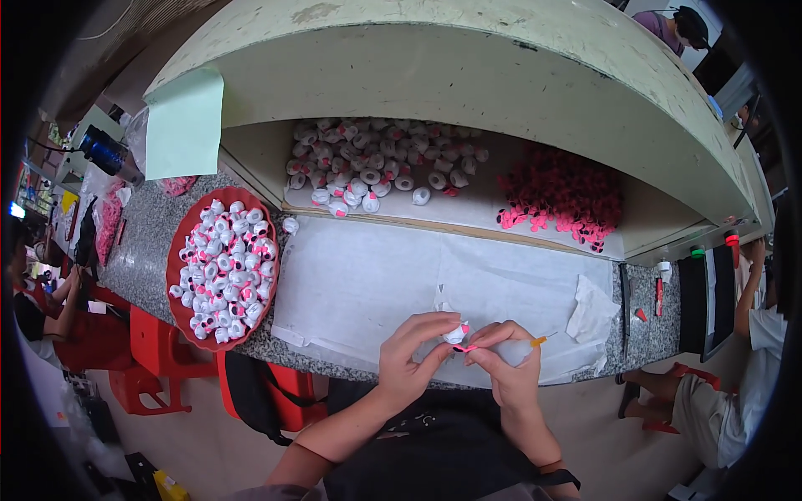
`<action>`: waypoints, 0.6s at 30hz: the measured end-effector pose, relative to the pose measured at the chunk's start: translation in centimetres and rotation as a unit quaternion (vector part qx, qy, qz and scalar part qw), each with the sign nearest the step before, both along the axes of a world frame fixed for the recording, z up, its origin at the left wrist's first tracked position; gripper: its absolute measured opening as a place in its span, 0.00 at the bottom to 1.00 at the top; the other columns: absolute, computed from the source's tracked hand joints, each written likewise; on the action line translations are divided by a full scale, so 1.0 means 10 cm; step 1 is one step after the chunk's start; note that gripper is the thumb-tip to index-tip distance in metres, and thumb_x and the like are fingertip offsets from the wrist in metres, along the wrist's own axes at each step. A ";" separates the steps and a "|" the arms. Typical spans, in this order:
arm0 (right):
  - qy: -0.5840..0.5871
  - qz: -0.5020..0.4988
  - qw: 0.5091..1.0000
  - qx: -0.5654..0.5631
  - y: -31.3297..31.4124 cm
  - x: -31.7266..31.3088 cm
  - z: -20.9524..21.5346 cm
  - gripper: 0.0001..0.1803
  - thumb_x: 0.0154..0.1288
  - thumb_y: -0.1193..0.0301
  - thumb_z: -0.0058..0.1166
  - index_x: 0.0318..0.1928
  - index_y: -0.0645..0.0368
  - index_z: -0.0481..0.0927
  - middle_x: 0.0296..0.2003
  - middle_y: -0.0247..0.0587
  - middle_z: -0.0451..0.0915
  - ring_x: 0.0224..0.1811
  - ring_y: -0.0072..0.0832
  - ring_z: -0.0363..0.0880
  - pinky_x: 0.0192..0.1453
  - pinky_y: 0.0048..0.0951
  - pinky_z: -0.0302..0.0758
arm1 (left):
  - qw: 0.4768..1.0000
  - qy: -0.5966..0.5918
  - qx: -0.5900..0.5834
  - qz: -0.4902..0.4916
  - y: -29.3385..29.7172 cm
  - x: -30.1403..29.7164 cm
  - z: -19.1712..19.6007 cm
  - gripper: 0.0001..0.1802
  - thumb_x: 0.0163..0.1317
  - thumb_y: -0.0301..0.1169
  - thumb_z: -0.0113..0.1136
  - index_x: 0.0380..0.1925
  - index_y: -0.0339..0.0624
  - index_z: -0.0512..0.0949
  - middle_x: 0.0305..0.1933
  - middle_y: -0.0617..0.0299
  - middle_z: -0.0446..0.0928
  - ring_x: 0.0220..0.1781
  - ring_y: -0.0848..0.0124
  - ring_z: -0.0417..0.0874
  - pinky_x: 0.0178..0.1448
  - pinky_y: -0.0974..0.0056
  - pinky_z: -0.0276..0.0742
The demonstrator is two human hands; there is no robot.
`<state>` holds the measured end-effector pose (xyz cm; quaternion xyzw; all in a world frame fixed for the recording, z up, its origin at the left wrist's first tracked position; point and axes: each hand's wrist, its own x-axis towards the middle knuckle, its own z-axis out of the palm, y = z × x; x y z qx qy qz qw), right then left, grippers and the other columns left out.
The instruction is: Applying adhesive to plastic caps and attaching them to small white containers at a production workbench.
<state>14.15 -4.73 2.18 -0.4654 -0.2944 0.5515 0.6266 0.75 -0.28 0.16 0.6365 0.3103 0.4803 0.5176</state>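
Note:
Close in front of me, over the paper-covered bench, my left hand (406, 361) is closed on a small rounded white part (456, 335) with pink on it. The fingertips of my right hand (512, 377) pinch a small pink-and-black piece (463, 349) against that part. A translucent squeeze bottle (515, 351) with an orange needle tip is tucked in the same right hand. Fingers hide where the two small pieces meet. To the left, a red scalloped basket (174, 265) is heaped with similar white-and-pink parts.
On the shelf ahead lie many white parts (376, 159) and a pile of pink pieces (568, 196). A crumpled tissue (591, 309) rests on the white paper (376, 267) at right. Red stools (165, 342) stand at left. People sit on both sides.

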 end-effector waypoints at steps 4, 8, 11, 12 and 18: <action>-0.019 -0.007 1.000 -0.008 0.02 -0.02 -0.02 0.05 0.44 0.83 0.54 0.24 0.64 0.72 0.26 0.40 0.75 0.30 0.22 0.72 0.37 0.21 0.67 | 1.000 0.011 0.003 -0.012 0.00 -0.01 0.00 0.17 0.43 0.14 0.54 0.37 0.34 0.71 0.42 0.51 0.70 0.46 0.65 0.71 0.49 0.66 0.66; -0.074 -0.023 0.997 0.007 0.01 -0.02 -0.06 0.06 0.43 0.83 0.55 0.24 0.63 0.72 0.25 0.38 0.73 0.30 0.21 0.70 0.37 0.20 0.66 | 0.995 -0.068 -0.046 -0.057 -0.01 -0.02 -0.01 0.15 0.46 0.17 0.55 0.37 0.35 0.71 0.43 0.49 0.69 0.45 0.64 0.71 0.48 0.66 0.67; -0.123 -0.029 0.991 0.033 0.01 -0.02 -0.09 0.08 0.42 0.82 0.56 0.26 0.63 0.72 0.25 0.37 0.72 0.30 0.21 0.70 0.37 0.20 0.66 | 0.977 -0.143 -0.129 -0.086 -0.02 -0.02 -0.01 0.14 0.48 0.19 0.54 0.38 0.34 0.70 0.45 0.52 0.68 0.49 0.64 0.69 0.51 0.65 0.66; -0.144 -0.035 0.988 0.050 0.01 -0.02 -0.09 0.09 0.42 0.83 0.56 0.27 0.62 0.71 0.26 0.36 0.72 0.30 0.20 0.69 0.36 0.20 0.66 | 0.977 -0.143 -0.129 -0.086 -0.02 -0.02 0.00 0.14 0.48 0.19 0.54 0.38 0.34 0.70 0.45 0.52 0.68 0.49 0.64 0.69 0.51 0.65 0.66; -0.129 0.011 0.990 0.047 0.01 -0.02 0.05 0.14 0.41 0.82 0.57 0.33 0.64 0.72 0.30 0.36 0.72 0.30 0.19 0.70 0.36 0.20 0.66 | 0.938 -0.224 -0.228 -0.133 -0.04 -0.02 0.00 0.14 0.50 0.18 0.51 0.39 0.35 0.69 0.46 0.52 0.67 0.51 0.64 0.66 0.54 0.63 0.63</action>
